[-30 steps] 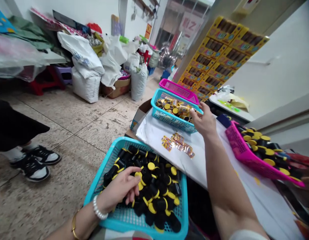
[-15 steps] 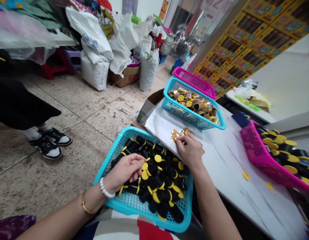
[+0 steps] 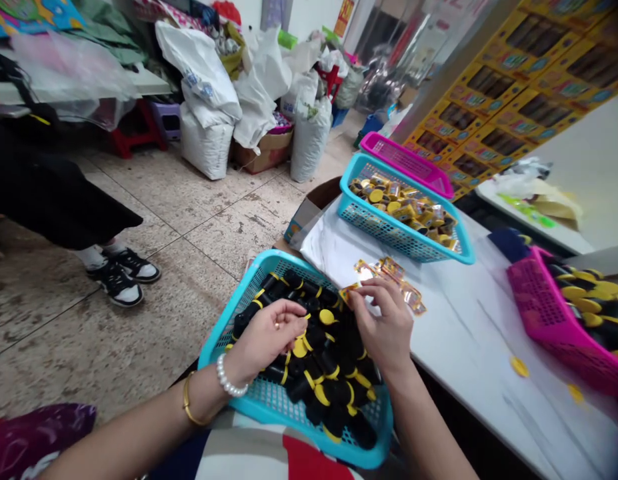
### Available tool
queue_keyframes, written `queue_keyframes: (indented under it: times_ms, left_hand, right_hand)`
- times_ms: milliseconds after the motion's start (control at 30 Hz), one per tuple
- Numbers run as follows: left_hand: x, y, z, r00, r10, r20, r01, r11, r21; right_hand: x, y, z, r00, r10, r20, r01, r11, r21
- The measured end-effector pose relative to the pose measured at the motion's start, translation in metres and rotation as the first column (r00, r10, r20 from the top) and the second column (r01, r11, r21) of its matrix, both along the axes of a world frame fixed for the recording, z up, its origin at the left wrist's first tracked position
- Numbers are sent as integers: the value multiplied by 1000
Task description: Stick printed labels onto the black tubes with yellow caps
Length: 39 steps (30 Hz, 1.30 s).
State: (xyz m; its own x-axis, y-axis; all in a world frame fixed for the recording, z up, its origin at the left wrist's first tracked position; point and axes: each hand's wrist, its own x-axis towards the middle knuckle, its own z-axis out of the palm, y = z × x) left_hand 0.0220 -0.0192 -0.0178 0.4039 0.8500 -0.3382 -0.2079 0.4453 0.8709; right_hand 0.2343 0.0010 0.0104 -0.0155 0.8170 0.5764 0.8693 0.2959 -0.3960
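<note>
A turquoise basket [image 3: 239, 313] rests on my lap, filled with several black bottles with yellow caps [image 3: 333, 373]. My left hand [image 3: 266, 337] lies on the bottles with fingers curled around one of them. My right hand [image 3: 383, 323] hovers at the basket's far edge and pinches a small orange-gold label [image 3: 349, 293]. A little pile of the same labels [image 3: 396, 280] lies on the white sheet [image 3: 453, 333] just beyond it.
A second turquoise basket [image 3: 389, 230] with labelled bottles stands farther back, a pink basket [image 3: 403, 160] behind it. Another pink basket [image 3: 543, 313] of bottles is at the right. Yellow boxes [image 3: 493, 87] are stacked against the wall. A person's shoes [image 3: 121, 277] stand on the floor at left.
My right hand came back from the far turquoise basket to the label pile and picked up one label. My left hand stayed on the bottles.
</note>
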Motion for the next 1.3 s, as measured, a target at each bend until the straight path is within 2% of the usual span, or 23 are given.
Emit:
queue_keyframes:
  times_ms: [100,167,233,267,333,400,433,500,533,633,767,900,1033,1100,1233,1300]
  left_hand:
    - [0,0,2,998,54,-29,-51,996,78]
    - [-2,0,1,998,49,-40,-44,992,114]
    - [-5,1,-2,998,34,-53,-26,990,142]
    - [-7,1,-3,998,17,-68,-6,988,154]
    - [-10,2,-4,996,-8,-93,24,986,165]
    - [-11,2,-3,994,58,-88,-44,988,146]
    - [-11,1,-1,989,124,-85,-113,986,126]
    - [-11,-1,2,967,238,-87,-230,969,96]
    - [-11,-2,3,962,256,-89,-249,965,89]
    - [-12,-7,4,977,200,-80,-194,978,80]
    - [-11,-9,5,980,176,-94,-171,983,61]
    - [-12,-4,7,982,173,-74,-173,985,7]
    - [-14,3,5,990,141,6,-139,983,-124]
    - [-16,5,3,989,148,25,-143,979,-146]
    - [-19,8,1,984,177,-9,-176,976,-130]
    - [-21,8,2,987,157,-32,-159,983,-87]
  right_hand:
    - [-37,-24,-1,986,142,-87,-152,980,-124]
    - [-53,-35,-5,969,170,-179,-207,954,-217]
    - [-61,-40,-9,922,103,-372,-233,917,-324]
    - [-62,-40,-11,872,51,-487,-265,885,-382]
    - [-62,-38,-12,762,-53,-645,-370,782,-501]
    - [-61,-37,-11,724,-125,-678,-421,699,-578]
    - [-61,-36,-11,732,-153,-664,-401,691,-601]
    - [-62,-38,-10,746,-196,-636,-320,733,-601]
    - [-63,-39,-10,747,-205,-632,-285,760,-584]
    - [-66,-41,-12,755,-189,-628,-241,811,-533]
    - [-66,-43,-19,777,-151,-610,-218,846,-487]
    - [-66,-45,-24,831,-40,-555,-246,868,-431]
    - [-68,-43,-23,859,119,-498,-297,908,-295]
    - [-69,-40,-22,835,119,-537,-310,908,-281]
    - [-69,-37,-21,731,-83,-678,-320,835,-447]
    - [-69,-38,-22,738,-117,-665,-307,820,-484]
